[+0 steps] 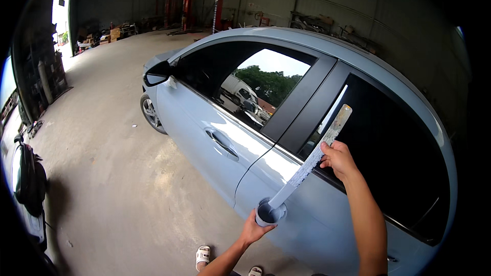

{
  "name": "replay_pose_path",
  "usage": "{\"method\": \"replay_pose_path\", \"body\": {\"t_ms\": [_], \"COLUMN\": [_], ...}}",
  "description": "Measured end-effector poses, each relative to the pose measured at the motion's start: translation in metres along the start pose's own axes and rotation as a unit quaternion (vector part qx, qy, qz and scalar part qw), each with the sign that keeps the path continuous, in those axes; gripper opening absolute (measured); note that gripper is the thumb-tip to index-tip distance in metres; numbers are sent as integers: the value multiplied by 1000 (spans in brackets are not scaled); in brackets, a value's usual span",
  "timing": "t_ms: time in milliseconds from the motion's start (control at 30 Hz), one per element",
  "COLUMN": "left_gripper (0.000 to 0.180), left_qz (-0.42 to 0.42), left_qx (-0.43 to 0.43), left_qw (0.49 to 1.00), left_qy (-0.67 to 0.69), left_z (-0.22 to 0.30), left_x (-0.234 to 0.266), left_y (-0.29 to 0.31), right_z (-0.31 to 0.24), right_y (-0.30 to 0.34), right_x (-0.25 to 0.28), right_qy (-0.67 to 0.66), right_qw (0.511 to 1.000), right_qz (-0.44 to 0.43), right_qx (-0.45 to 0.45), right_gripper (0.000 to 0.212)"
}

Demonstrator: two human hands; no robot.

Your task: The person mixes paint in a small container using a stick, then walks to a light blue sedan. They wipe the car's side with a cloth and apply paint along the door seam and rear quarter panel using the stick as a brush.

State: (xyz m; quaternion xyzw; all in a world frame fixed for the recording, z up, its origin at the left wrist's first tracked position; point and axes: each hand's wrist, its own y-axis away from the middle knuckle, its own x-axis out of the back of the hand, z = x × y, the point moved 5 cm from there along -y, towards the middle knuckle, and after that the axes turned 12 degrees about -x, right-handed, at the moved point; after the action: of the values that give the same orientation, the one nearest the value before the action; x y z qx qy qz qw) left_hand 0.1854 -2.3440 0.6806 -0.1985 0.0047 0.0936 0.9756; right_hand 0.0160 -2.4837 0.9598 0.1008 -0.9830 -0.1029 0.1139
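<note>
My left hand (pixel 253 230) is wrapped round a small cup (pixel 267 220) with blue-grey paint inside, held beside the car's rear door. My right hand (pixel 336 160) grips a long flat paint stirring stick (pixel 312 161) crusted with dried pale paint. The stick slants down to the left, and its lower end, coated in light blue-grey, reaches into the cup. Behind both hands stands a light blue car (pixel 204 117) with dark windows and its doors shut. The paint's colour looks close to that of the car body.
A dark door mirror (pixel 157 73) juts from the car's front. At the left edge stands a motor scooter (pixel 28 184). Red lift posts (pixel 218 7) rise at the back, with boxes (pixel 115 33) along the far wall. Sandals (pixel 203 256) show on the concrete floor (pixel 112 174).
</note>
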Motion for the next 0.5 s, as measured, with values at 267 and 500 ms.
{"method": "replay_pose_path", "body": {"t_ms": [267, 500], "left_gripper": [73, 70], "left_qz": [-89, -132], "left_qx": [9, 23], "left_qw": [996, 991], "left_qy": [2, 18], "left_z": [-7, -27], "left_x": [67, 88], "left_y": [-67, -114], "right_z": [4, -5], "right_y": [-62, -77], "right_x": [-34, -50], "right_qy": [-27, -23], "right_qw": [995, 989], "right_qz": [68, 118], "right_qx": [-64, -88], "right_gripper": [23, 22]}}
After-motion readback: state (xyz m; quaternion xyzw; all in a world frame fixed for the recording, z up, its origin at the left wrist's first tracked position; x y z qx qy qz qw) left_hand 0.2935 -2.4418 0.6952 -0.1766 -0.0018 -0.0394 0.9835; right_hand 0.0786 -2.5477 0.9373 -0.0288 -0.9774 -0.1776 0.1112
